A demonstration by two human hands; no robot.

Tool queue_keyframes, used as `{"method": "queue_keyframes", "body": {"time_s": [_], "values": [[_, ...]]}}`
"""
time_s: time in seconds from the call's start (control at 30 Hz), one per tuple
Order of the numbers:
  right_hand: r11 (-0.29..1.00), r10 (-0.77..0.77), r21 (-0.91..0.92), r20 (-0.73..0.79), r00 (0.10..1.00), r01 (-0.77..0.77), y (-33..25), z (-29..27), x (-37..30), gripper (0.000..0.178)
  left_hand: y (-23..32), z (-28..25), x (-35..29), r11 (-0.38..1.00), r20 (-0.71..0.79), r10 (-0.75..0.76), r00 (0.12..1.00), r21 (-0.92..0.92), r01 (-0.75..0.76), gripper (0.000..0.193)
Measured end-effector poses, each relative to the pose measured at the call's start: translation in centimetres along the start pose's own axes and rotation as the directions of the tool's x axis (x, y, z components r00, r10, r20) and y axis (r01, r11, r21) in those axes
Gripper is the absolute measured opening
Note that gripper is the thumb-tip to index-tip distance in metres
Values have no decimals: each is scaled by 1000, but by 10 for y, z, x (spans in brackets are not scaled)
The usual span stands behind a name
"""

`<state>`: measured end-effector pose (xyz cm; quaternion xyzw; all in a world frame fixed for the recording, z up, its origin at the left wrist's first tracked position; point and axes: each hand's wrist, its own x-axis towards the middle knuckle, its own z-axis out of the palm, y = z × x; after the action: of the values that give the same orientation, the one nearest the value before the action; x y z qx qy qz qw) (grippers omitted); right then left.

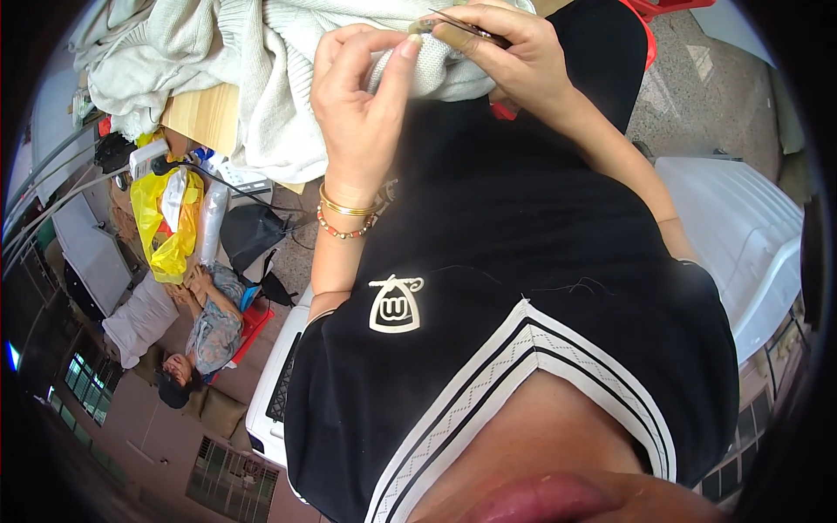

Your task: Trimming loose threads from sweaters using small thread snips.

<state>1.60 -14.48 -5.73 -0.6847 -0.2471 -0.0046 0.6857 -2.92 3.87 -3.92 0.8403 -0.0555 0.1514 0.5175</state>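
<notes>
A cream knitted garment (283, 83) is spread at the top of the view, part of it gathered over my lap. My left hand (362, 96) is closed, with its thumb and forefinger pinching a bit of the knit edge. Close against it on the right, my right hand (523, 65) curls round a small dark tool with thin pointed blades (471, 28), which look like thread snips. Its thumb and fingertips meet the left fingertips at the knit. What lies exactly between the fingertips is too small to make out.
The garment covers most of a wooden tabletop (205, 118). At left are a yellow plastic bag (166, 231), a black bag (251, 234) and another person (218, 314) seated on a red chair. A translucent white plastic bin (732, 235) stands at right.
</notes>
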Motion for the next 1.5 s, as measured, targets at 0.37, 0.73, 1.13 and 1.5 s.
{"method": "queue_keyframes", "body": {"time_s": [0.37,0.73,1.13,1.5], "values": [[816,491,204,252,834,-542,-1,-18,7,20,-4,13,1,904,-3,-95,995,-418,85,6],[760,-201,-582,213,956,290,-24,-31,7,36,-10,13,1,801,18,-284,959,-546,247,13],[539,-521,-649,244,818,537,19,-26,20,41,-18,16,5,891,35,-214,976,-402,209,15],[455,-344,-723,395,852,520,-26,-35,22,39,-39,17,5,874,113,-211,971,-423,239,16]]}}
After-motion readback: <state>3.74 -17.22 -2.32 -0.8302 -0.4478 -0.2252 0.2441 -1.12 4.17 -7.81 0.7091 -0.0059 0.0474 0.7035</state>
